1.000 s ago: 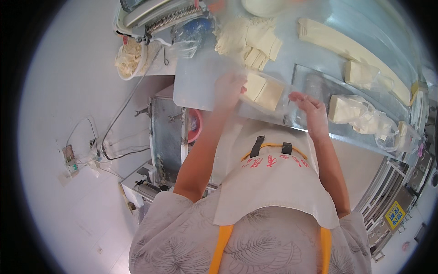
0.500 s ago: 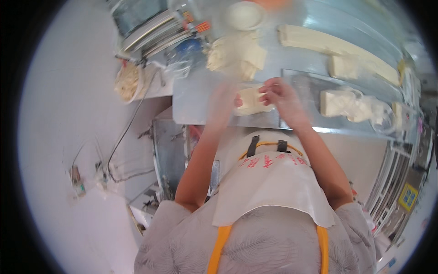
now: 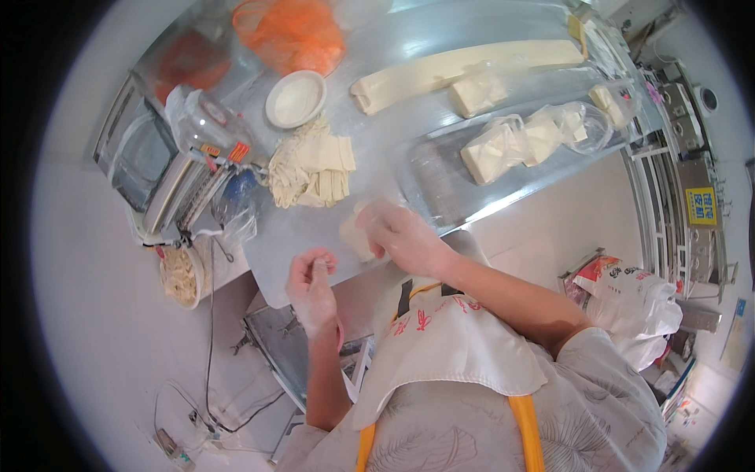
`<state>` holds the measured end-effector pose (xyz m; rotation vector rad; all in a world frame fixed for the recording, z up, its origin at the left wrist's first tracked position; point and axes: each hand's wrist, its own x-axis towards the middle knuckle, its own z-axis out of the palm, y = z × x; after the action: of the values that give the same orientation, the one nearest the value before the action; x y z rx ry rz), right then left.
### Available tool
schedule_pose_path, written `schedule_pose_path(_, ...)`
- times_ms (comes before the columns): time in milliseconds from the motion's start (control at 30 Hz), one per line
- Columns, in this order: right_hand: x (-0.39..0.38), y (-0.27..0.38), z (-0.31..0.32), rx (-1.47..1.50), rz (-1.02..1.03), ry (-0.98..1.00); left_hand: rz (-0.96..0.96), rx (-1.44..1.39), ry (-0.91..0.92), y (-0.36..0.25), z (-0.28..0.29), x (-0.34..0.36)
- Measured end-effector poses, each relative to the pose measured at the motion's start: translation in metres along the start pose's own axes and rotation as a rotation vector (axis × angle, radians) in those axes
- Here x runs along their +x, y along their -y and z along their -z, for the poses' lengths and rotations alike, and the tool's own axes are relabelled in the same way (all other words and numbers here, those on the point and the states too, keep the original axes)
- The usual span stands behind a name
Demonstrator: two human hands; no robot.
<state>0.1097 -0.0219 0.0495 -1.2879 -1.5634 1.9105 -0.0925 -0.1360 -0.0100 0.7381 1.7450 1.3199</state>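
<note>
Near the front edge of the steel worktop [image 3: 283, 267], my left hand [image 3: 313, 285] has its fingers curled together; whatever they may pinch is not clear. My right hand [image 3: 397, 240], slightly blurred, is closed over a pale, flat dough piece [image 3: 352, 230] in what looks like thin clear plastic. Just beyond it lies a pile of cut pale dough sheets [image 3: 313, 165]. A steel tray [image 3: 425, 177] to the right holds bagged cream-coloured dough blocks [image 3: 489, 156].
A long dough roll [image 3: 472, 61], white bowl [image 3: 295, 98] and orange bag [image 3: 291, 35] lie farther back. A roller machine [image 3: 169, 173] and tub of scraps [image 3: 177, 275] are left. Metal racks [image 3: 653, 204] and a printed sack [image 3: 625, 307] stand right.
The view has swung, bringing the orange bag and sack into sight. My left hand has come away from the dough piece toward me, fingers curled; my right hand stays over the piece.
</note>
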Motion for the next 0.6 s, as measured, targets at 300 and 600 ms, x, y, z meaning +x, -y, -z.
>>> schedule_pose_path(300,-0.116,-0.004,0.08,0.112,0.027,-0.232,-0.514,0.469,0.376,-0.047,-0.146,0.056)
schedule_pose_path(600,-0.206,-0.07,0.167,0.244,0.016,-0.481,-1.369,0.941,0.753,-0.048,-0.401,0.102)
